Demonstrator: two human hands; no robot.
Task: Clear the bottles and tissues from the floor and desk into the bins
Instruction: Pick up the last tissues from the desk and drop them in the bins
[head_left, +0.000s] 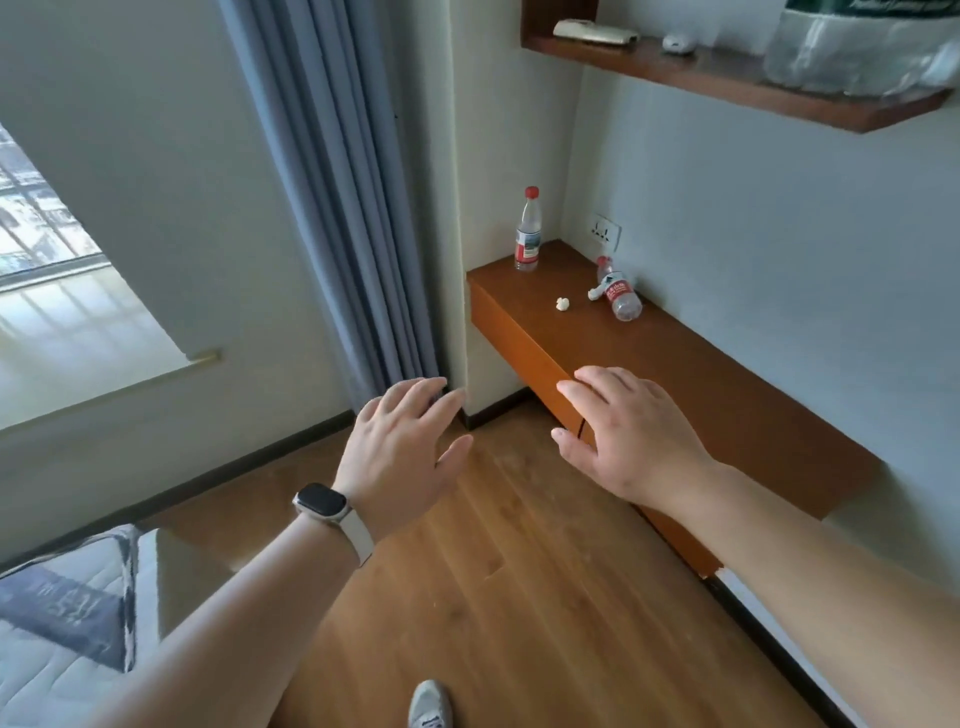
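An upright clear bottle with a red cap stands at the far corner of the wooden desk. A second red-labelled bottle lies on its side near the wall, with a crumpled tissue against it. Another small tissue ball rests on the desk between the bottles. My left hand, with a watch on its wrist, is held out open over the floor. My right hand is open above the desk's front edge. Both hold nothing and are well short of the bottles.
A grey curtain hangs left of the desk beside a window. A wall shelf with a plastic bag and small items sits above the desk. A bed corner is at lower left. No bin is in view.
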